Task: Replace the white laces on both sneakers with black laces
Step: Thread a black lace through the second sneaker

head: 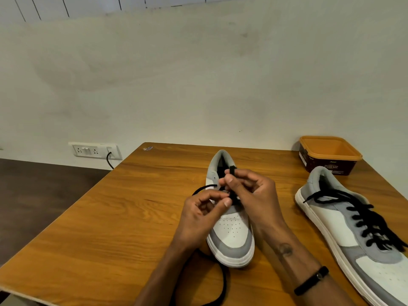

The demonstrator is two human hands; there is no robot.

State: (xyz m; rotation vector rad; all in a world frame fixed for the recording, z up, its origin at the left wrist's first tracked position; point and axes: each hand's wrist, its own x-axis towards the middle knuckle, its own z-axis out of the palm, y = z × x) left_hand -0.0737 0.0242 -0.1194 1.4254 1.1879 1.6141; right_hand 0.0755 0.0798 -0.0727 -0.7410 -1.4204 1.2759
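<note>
The fingers of both hands pinch a thin black cord lace above the tongue of the grey-and-white leather sneaker beneath them on the wooden counter, while right of them lies its black-laced twin sneaker and beyond that an orange-rimmed brown plastic tub.

Both forearms are reaching forward; the left hand and right hand are meeting fingertip to fingertip, each pinching with curled fingers.

A wooden table stands against a pale, stained wall; a socket plate sits at nine o'clock above dark floor.
</note>
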